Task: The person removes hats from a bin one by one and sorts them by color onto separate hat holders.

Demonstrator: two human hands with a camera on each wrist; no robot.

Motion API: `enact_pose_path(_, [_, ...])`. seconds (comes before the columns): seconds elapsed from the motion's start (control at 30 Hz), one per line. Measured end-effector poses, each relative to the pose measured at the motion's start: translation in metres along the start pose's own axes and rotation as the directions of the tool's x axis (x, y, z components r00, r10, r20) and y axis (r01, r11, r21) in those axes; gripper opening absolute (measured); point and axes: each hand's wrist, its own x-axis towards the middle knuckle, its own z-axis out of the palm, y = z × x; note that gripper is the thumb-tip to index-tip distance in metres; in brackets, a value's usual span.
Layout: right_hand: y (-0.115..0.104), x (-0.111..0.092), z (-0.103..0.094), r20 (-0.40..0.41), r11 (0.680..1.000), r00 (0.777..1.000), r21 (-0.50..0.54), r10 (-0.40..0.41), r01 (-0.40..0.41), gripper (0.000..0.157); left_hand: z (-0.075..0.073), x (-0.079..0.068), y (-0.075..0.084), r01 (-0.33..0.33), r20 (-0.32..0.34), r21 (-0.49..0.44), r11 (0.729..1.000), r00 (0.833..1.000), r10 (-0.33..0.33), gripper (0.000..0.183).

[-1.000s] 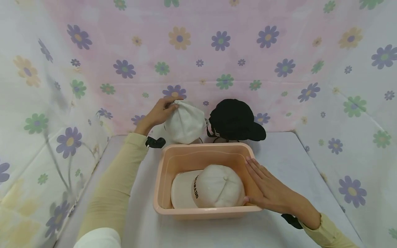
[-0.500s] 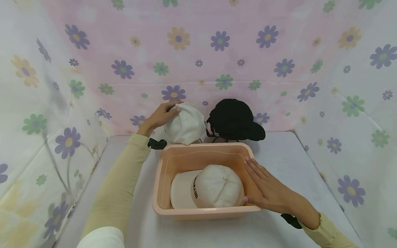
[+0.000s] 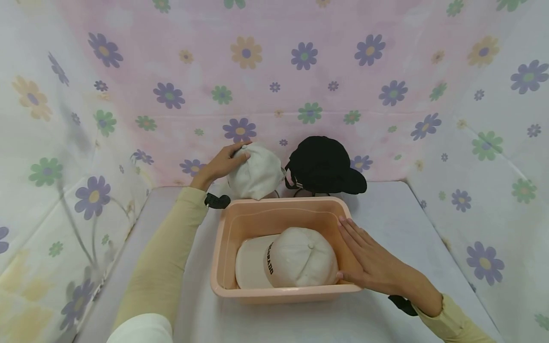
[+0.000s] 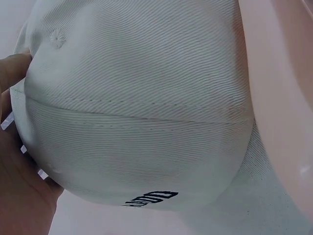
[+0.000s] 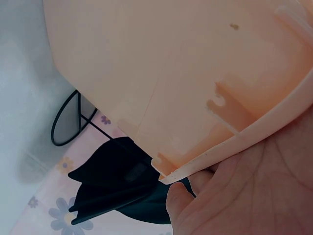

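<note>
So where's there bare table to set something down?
Widest: the table right of the bin, bordered by the right hand, black cap and right curtain. Also the strip in front of the bin, between left sleeve and right hand. Crowded: behind the bin, black cap beside the white cap the left hand grips; inside it, a beige cap.

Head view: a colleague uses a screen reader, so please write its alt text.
A person's left hand grips a white cap beside a black cap, while the right hand rests on the right rim of a peach bin with a cream cap inside.
</note>
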Motion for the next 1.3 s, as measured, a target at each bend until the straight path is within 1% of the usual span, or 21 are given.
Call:
enact_pose_path(0.07, [0.0, 0.0, 0.0, -0.006, 1.0, 1.0, -0.004, -0.005, 0.005, 0.105, 0.0, -0.004, 0.007, -0.006, -0.014, -0.002, 1.0, 1.0, 0.006, 0.054])
enact_pose_path(0.17, [0.0, 0.0, 0.0, -0.005, 1.0, 1.0, -0.003, -0.003, 0.003, 0.106, 0.001, -0.006, 0.007, -0.023, -0.043, -0.033, 0.999, 0.999, 0.021, 0.054])
enact_pose_path(0.23, [0.0, 0.0, 0.0, 0.001, 1.0, 1.0, 0.002, 0.003, -0.003, 0.106, 0.003, -0.004, 0.001, -0.044, -0.065, -0.055, 0.998, 0.997, 0.041, 0.055])
enact_pose_path(0.33, [0.0, 0.0, 0.0, 0.011, 1.0, 1.0, 0.007, 0.017, -0.017, 0.107, 0.004, 0.002, -0.014, -0.087, -0.107, -0.052, 0.995, 0.991, 0.081, 0.056])
enact_pose_path(0.4, [0.0, 0.0, 0.0, 0.015, 1.0, 1.0, 0.012, 0.027, -0.027, 0.107, 0.004, 0.005, -0.021, -0.11, -0.136, -0.022, 0.994, 0.985, 0.106, 0.055])
enact_pose_path(0.47, [0.0, 0.0, 0.0, 0.021, 0.999, 0.999, 0.016, 0.033, -0.033, 0.107, 0.002, 0.005, -0.024, -0.125, -0.166, 0.015, 0.992, 0.978, 0.125, 0.054])
enact_pose_path(0.6, [0.0, 0.0, -0.001, 0.034, 0.999, 0.998, 0.028, 0.044, -0.045, 0.107, -0.002, -0.001, -0.02, -0.138, -0.215, 0.049, 0.989, 0.966, 0.145, 0.052])
enact_pose_path(0.73, [0.0, 0.0, -0.003, 0.058, 0.996, 0.996, 0.052, 0.067, -0.07, 0.106, -0.004, -0.01, -0.014, -0.171, -0.267, 0.026, 0.985, 0.948, 0.172, 0.048])
enact_pose_path(0.8, [-0.001, -0.001, -0.005, 0.075, 0.994, 0.994, 0.067, 0.081, -0.086, 0.106, -0.005, -0.015, -0.011, -0.179, -0.287, 0.003, 0.984, 0.942, 0.172, 0.046])
enact_pose_path(0.93, [-0.004, 0.001, -0.014, 0.095, 0.993, 0.993, 0.085, 0.077, -0.085, 0.102, -0.008, -0.027, -0.009, -0.144, -0.315, 0.007, 0.99, 0.939, 0.139, 0.044])
enact_pose_path(1.0, [-0.006, 0.003, -0.02, 0.086, 0.995, 0.995, 0.08, 0.053, -0.059, 0.099, -0.008, -0.032, -0.011, -0.119, -0.325, 0.022, 0.993, 0.938, 0.12, 0.044])
enact_pose_path(1.17, [-0.011, 0.016, -0.039, 0.028, 0.998, 0.999, 0.058, -0.022, 0.02, 0.093, -0.007, -0.048, -0.018, -0.069, -0.329, 0.049, 0.996, 0.941, 0.081, 0.044])
enact_pose_path(1.3, [-0.016, 0.033, -0.054, -0.02, 0.99, 0.996, 0.112, -0.083, 0.085, 0.087, -0.004, -0.059, -0.028, -0.047, -0.332, 0.055, 0.997, 0.941, 0.062, 0.043])
